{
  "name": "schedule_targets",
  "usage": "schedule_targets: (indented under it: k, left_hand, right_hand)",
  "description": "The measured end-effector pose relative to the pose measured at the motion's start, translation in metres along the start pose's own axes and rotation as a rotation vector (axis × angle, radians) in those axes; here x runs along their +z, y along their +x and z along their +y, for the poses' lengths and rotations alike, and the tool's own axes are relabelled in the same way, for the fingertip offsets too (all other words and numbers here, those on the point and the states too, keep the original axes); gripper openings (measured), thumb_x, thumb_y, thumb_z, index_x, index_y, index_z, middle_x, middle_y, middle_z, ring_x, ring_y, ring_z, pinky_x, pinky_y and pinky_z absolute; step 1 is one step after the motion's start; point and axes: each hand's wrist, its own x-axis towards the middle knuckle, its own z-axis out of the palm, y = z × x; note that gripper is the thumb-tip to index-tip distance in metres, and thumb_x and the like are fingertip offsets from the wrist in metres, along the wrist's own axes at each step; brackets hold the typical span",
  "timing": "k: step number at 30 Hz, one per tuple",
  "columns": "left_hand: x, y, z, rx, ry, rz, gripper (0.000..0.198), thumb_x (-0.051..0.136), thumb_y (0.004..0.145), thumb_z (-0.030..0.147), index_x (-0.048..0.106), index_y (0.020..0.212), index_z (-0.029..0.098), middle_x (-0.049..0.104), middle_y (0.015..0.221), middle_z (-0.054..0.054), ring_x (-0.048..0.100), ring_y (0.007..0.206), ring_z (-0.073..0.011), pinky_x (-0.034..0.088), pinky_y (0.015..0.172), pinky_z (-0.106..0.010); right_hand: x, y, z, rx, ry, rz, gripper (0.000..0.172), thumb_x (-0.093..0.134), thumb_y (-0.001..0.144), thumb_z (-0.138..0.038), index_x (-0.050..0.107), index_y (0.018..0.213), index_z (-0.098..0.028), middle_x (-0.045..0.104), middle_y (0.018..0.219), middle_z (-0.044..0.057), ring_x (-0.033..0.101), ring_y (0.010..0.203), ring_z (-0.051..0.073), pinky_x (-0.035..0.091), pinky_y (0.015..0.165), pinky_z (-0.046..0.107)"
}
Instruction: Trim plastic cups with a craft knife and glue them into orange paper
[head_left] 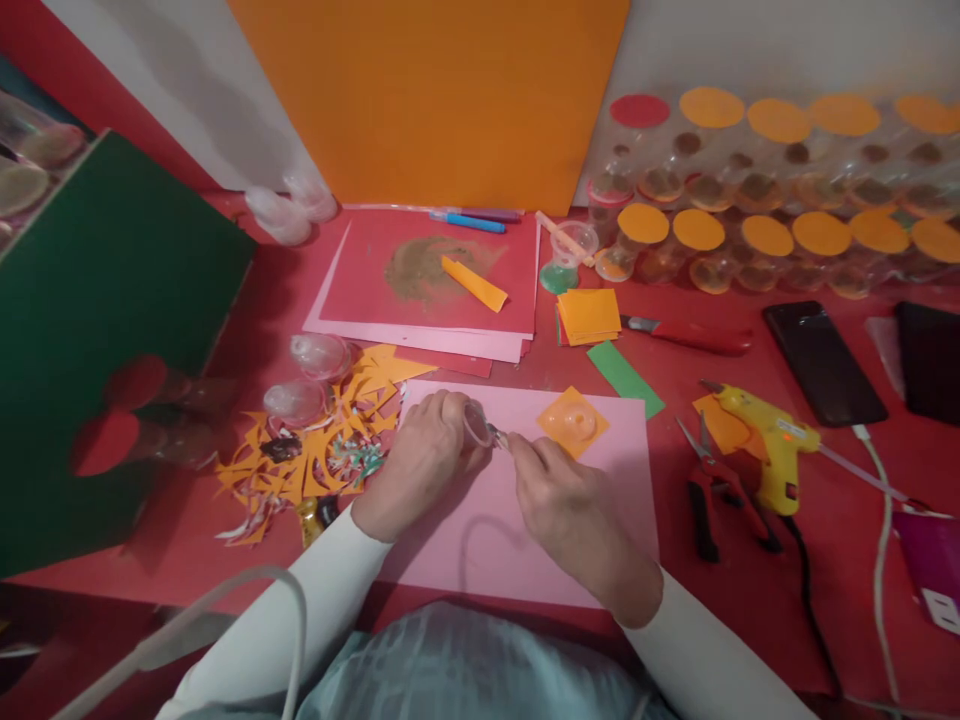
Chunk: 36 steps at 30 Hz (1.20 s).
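Note:
My left hand (420, 455) is closed around a small clear plastic cup (478, 424), its round opening tilted toward my right hand. My right hand (562, 495) grips a thin metal-tipped tool (500, 438) whose tip is at the cup's rim; fingers hide most of it, so its kind is unclear. Both hands are over a pink sheet (619, 440) of paper. Just beyond my right hand, an orange paper square (550, 423) carries a clear plastic piece (581, 420). Orange and striped paper scraps (311, 470) lie in a heap beside my left wrist.
A yellow glue gun (776, 440), red-handled pruners (716, 485) and a phone (825, 360) lie to the right. Behind them stand rows of clear cup assemblies with orange discs (766, 236). A green board (112, 320) rises on the left. A pale flexible tube (225, 575) arches near my left forearm.

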Motion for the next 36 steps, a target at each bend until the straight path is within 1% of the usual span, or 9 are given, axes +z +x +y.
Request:
schedule_targets:
  k: [4, 7, 11, 15, 19, 25, 29, 33, 36]
  left_hand:
    - [0.001, -0.001, -0.001, -0.002, -0.017, 0.005, 0.018, 0.067, 0.081, 0.020, 0.055, 0.094, 0.019, 0.064, 0.082, -0.004, 0.066, 0.079, -0.0241, 0.052, 0.071, -0.037]
    - [0.001, -0.001, -0.001, -0.026, -0.025, -0.012, 0.020, 0.067, 0.079, 0.020, 0.055, 0.096, 0.018, 0.065, 0.084, -0.005, 0.066, 0.081, -0.0249, 0.053, 0.072, -0.038]
    - [0.002, 0.000, -0.001, -0.019, -0.021, -0.023, 0.020, 0.067, 0.079, 0.019, 0.055, 0.095, 0.018, 0.064, 0.083, -0.004, 0.065, 0.079, -0.0246, 0.052, 0.072, -0.038]
    - [0.002, 0.000, 0.000, -0.011, -0.030, -0.015, 0.017, 0.065, 0.080, 0.019, 0.054, 0.093, 0.019, 0.064, 0.083, -0.004, 0.065, 0.079, -0.0244, 0.052, 0.071, -0.037]
    - [0.001, 0.000, 0.000, -0.032, -0.031, -0.049, 0.017, 0.063, 0.081, 0.019, 0.054, 0.095, 0.020, 0.064, 0.084, -0.005, 0.065, 0.081, -0.0251, 0.052, 0.072, -0.037]
    - [0.000, 0.000, 0.001, -0.046, -0.005, -0.071, 0.020, 0.063, 0.080, 0.018, 0.053, 0.097, 0.019, 0.064, 0.086, -0.006, 0.066, 0.084, -0.0263, 0.052, 0.072, -0.038]
    - [0.000, 0.000, 0.001, -0.060, -0.004, -0.081, 0.020, 0.064, 0.079, 0.018, 0.053, 0.097, 0.020, 0.064, 0.086, -0.005, 0.066, 0.084, -0.0260, 0.052, 0.074, -0.038]
    - [0.001, 0.000, 0.000, -0.035, -0.008, -0.058, 0.021, 0.064, 0.080, 0.018, 0.053, 0.097, 0.019, 0.065, 0.087, -0.006, 0.065, 0.084, -0.0260, 0.052, 0.073, -0.038]
    - [0.001, 0.000, -0.001, -0.029, -0.032, -0.058, 0.020, 0.064, 0.081, 0.019, 0.053, 0.097, 0.020, 0.064, 0.087, -0.005, 0.066, 0.084, -0.0249, 0.052, 0.074, -0.037]
  right_hand:
    - [-0.005, -0.004, 0.004, 0.061, 0.095, -0.057, 0.033, 0.047, 0.092, -0.009, 0.068, 0.116, -0.015, 0.069, 0.080, 0.005, 0.065, 0.068, 0.016, 0.045, 0.056, 0.025]
    - [-0.007, -0.005, 0.004, 0.061, 0.121, -0.094, 0.034, 0.048, 0.090, -0.009, 0.069, 0.115, -0.018, 0.070, 0.079, 0.004, 0.066, 0.067, 0.016, 0.046, 0.057, 0.025]
    - [-0.006, -0.004, 0.003, 0.052, 0.120, -0.090, 0.036, 0.048, 0.090, -0.008, 0.069, 0.118, -0.017, 0.069, 0.079, 0.004, 0.066, 0.070, 0.016, 0.045, 0.056, 0.024]
    - [-0.003, -0.002, 0.003, 0.045, 0.099, -0.059, 0.035, 0.047, 0.089, -0.007, 0.069, 0.115, -0.015, 0.068, 0.078, 0.004, 0.065, 0.068, 0.016, 0.045, 0.056, 0.025]
    - [-0.001, -0.002, 0.003, 0.037, 0.106, -0.066, 0.037, 0.044, 0.090, -0.006, 0.069, 0.115, -0.016, 0.069, 0.079, 0.004, 0.065, 0.069, 0.015, 0.046, 0.058, 0.024]
    - [0.002, -0.003, 0.000, 0.028, 0.056, -0.054, 0.034, 0.045, 0.090, -0.008, 0.069, 0.113, -0.015, 0.066, 0.076, 0.005, 0.063, 0.066, 0.015, 0.043, 0.054, 0.024]
    - [0.004, -0.004, -0.002, 0.016, 0.027, -0.034, 0.032, 0.044, 0.091, -0.009, 0.069, 0.110, -0.015, 0.064, 0.074, 0.005, 0.060, 0.065, 0.015, 0.044, 0.056, 0.024]
    - [0.005, -0.004, -0.004, -0.020, -0.004, -0.001, 0.029, 0.046, 0.092, -0.007, 0.069, 0.107, -0.012, 0.063, 0.074, 0.006, 0.061, 0.068, 0.016, 0.044, 0.057, 0.026]
    - [0.005, -0.007, -0.006, 0.013, -0.040, -0.018, 0.029, 0.048, 0.092, -0.008, 0.067, 0.114, -0.012, 0.064, 0.078, 0.006, 0.062, 0.066, 0.016, 0.043, 0.056, 0.028]
